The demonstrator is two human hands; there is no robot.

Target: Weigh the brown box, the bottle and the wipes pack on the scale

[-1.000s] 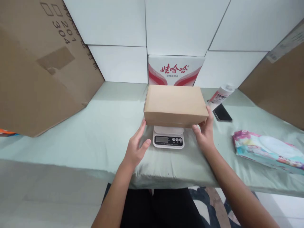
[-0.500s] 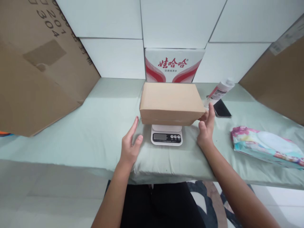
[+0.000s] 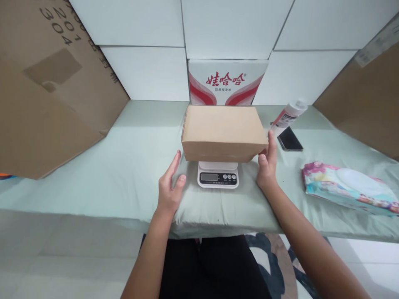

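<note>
A closed brown cardboard box rests on top of a white digital kitchen scale, whose front panel with its small display and buttons juts out below the box. Just left of the box's lower corner is my left hand, fingers extended and thumb apart, holding nothing. At the box's right end, my right hand has its thumb and index finger spread; its other fingers lie against or partly behind the box's lower right corner. No digits can be made out on the scale's display.
Right of the box are a white bottle and a dark phone. A pack of wet wipes lies further right on the green cloth. Large cartons flank both sides, and a red-and-white carton stands behind.
My right hand has shifted slightly left, closer to the box's right end. My left hand, the box and the scale look the same apart from a small camera shift.
</note>
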